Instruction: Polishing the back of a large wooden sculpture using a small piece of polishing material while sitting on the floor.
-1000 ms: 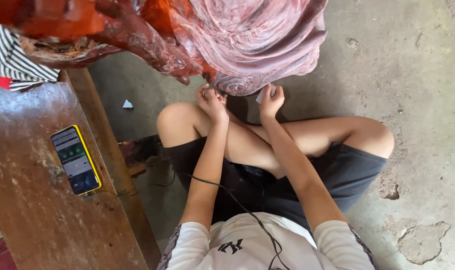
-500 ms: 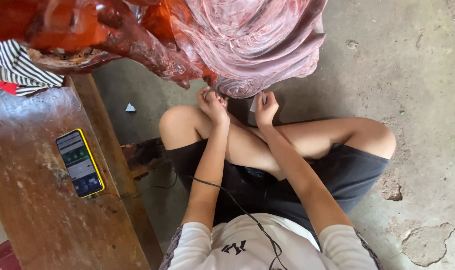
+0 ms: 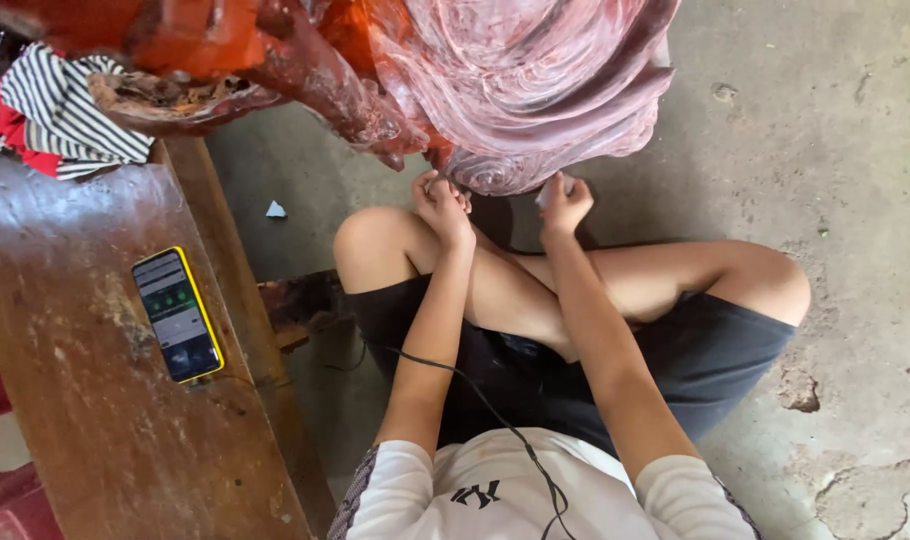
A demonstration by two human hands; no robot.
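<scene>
1. Your left hand [image 3: 443, 205] is curled against the underside of the large reddish-purple carved wooden sculpture [image 3: 520, 85], fingers bent and pressed to a swirl at its lower edge; whether they pinch anything small, you cannot tell from here.
2. Your right hand [image 3: 563, 203] is clenched around a small pale piece (perhaps sandpaper, too small to be sure) held to the carving just beside your left fingers.
3. The sculpture hangs directly above your fingers and crossed legs, spreading away to the left over the worn brown wooden bench [image 3: 95, 400].
4. Judge it heavy, stiff and hard; its polished ridges look slippery, so the deep grooves would offer better purchase than the smooth curves.
5. Well left of your fingers, a yellow-cased phone [image 3: 178, 314] lies on the bench, with a striped black-and-white cloth [image 3: 60, 115] beyond.
</scene>
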